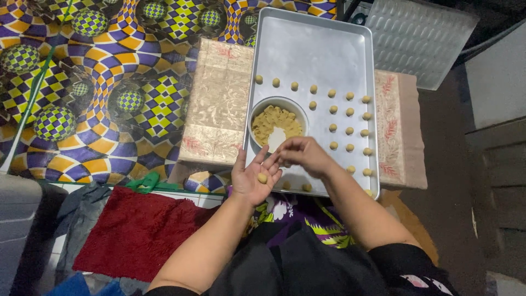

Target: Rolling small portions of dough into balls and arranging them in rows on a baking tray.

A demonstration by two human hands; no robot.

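My left hand (253,176) is palm up over the near edge of a metal baking tray (307,49), and a small yellow dough ball (262,177) rests on the palm. Just to its right, my right hand (304,154) hovers with the fingers bunched, fingertips close to the left hand's fingers; whether it pinches any dough I cannot tell. A metal bowl (262,105) of yellow dough, scooped down to a bare patch, stands on the tray beyond both hands. Several small dough balls (349,112) lie in rows on the tray's right half.
The tray rests on a low stand under a gold patterned cloth (218,98). A bright checkered mat (109,82) covers the floor to the left. A red rug (137,230) lies near left, with a corrugated metal sheet (419,38) at the far right.
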